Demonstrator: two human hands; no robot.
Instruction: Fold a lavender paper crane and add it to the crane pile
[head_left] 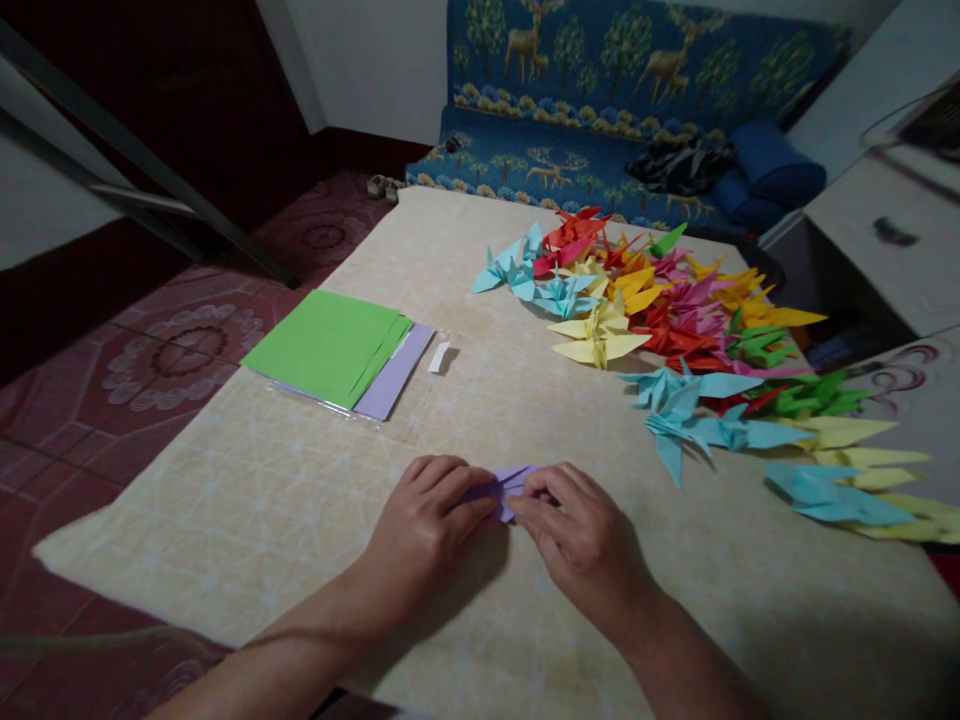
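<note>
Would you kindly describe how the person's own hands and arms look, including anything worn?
The left hand and right hand are ungloved, with no rings that I can make out. The left forearm and right forearm show no sleeve, watch or bracelet in the part that is in view.

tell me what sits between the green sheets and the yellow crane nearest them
In the head view: the exposed part of a purple sheet, a small white slip, then a bare stretch of pale tablecloth.
</note>
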